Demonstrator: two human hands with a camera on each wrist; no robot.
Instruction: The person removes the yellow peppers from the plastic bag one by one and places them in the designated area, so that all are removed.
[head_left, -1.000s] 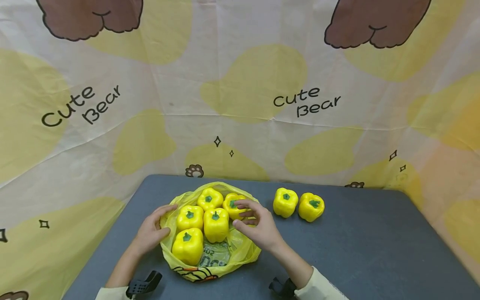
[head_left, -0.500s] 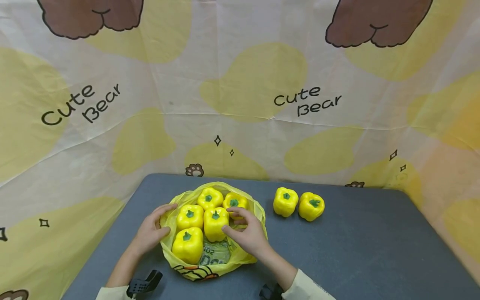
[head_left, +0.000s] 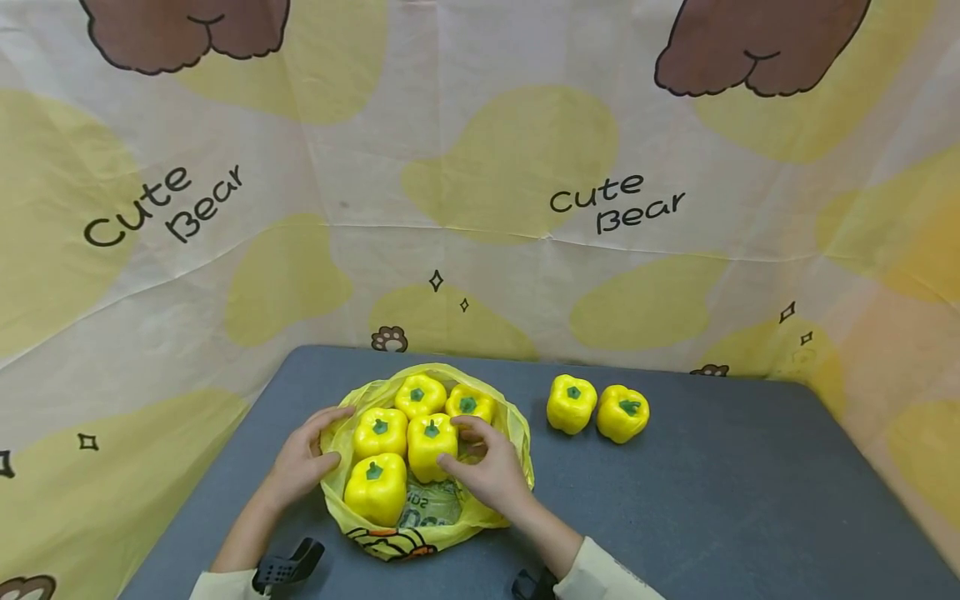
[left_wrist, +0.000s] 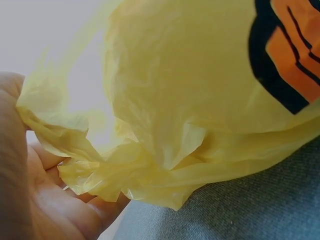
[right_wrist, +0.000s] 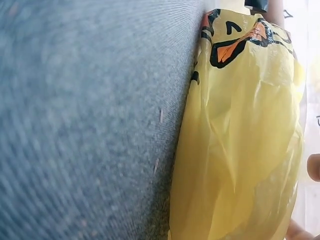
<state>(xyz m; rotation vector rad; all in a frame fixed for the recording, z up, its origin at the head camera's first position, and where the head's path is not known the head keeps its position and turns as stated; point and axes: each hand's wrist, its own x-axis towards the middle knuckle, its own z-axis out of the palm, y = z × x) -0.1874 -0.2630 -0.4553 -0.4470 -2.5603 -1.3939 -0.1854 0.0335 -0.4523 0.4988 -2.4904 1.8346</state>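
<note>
“Cute Bear” cloth (head_left: 487, 167) is hanging behind a dark tabletop (head_left: 750, 483) as our left hand (head_left: 298, 462) is resting against the rim of a yellow bag (head_left: 465, 527), fingers apart. Our right hand (head_left: 491, 475) is hovering over the bag, thumb and fingers spread beside the middle pepper (head_left: 431, 450); contact we are unable to confirm. By our reading, work is standing partway: five yellow peppers (head_left: 376, 492) are sitting inside, while two loose peppers (head_left: 572, 404) are resting on the tabletop, right of the bag.

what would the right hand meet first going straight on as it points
Likely the yellow pepper by its thumb tip, in the bag; depth leaves unclear whether the right hand touches it.
</note>
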